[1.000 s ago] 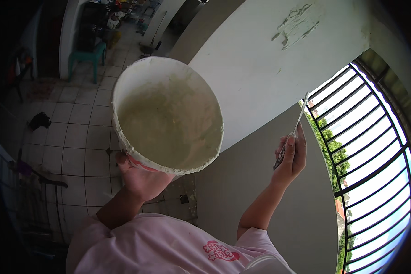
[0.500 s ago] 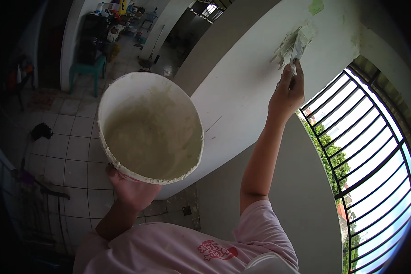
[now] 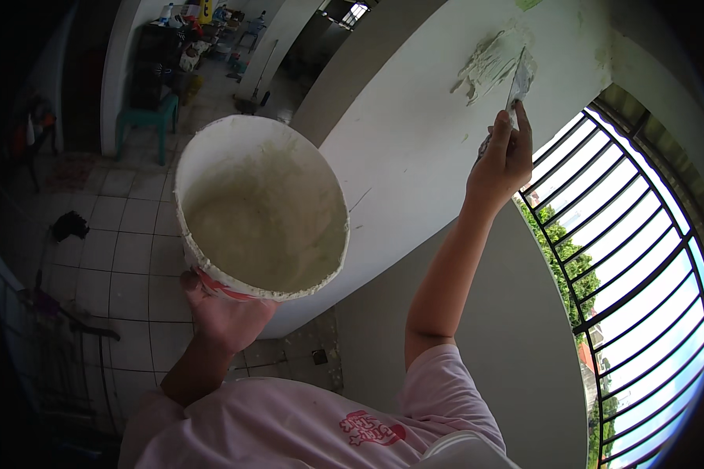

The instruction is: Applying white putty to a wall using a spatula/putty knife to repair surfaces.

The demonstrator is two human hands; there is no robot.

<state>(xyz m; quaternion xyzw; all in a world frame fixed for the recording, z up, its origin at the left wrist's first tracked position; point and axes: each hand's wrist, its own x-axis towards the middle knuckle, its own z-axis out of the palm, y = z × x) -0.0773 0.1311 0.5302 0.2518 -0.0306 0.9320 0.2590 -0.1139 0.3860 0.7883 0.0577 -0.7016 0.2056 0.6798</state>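
My left hand (image 3: 228, 319) grips a white bucket (image 3: 258, 287) from below, its fingers partly hidden behind it. Greyish putty (image 3: 242, 223) coats the inside of the bucket, which tilts toward me. Up at the right, my right hand (image 3: 502, 156) is closed around a putty knife (image 3: 522, 78); its handle is mostly covered by my fingers. The blade lies against or very close to the white wall (image 3: 403, 148), at the right side of a rough smear of wet putty (image 3: 489, 62). A small green patch (image 3: 529, 4) shows higher on the wall.
A barred window opening (image 3: 626, 258) is at the right, with trees outside. Below left spreads a tiled floor (image 3: 129, 254) with a dark clump (image 3: 70, 226) on it. Farther back stand a green stool (image 3: 150, 119) and a cluttered table. A broom-like tool (image 3: 250, 103) leans at a pillar.
My right hand and the putty knife have shifted slightly right and down relative to the smear, which now shows more of its spread. The bucket has tipped a little, baring more of its outer side.
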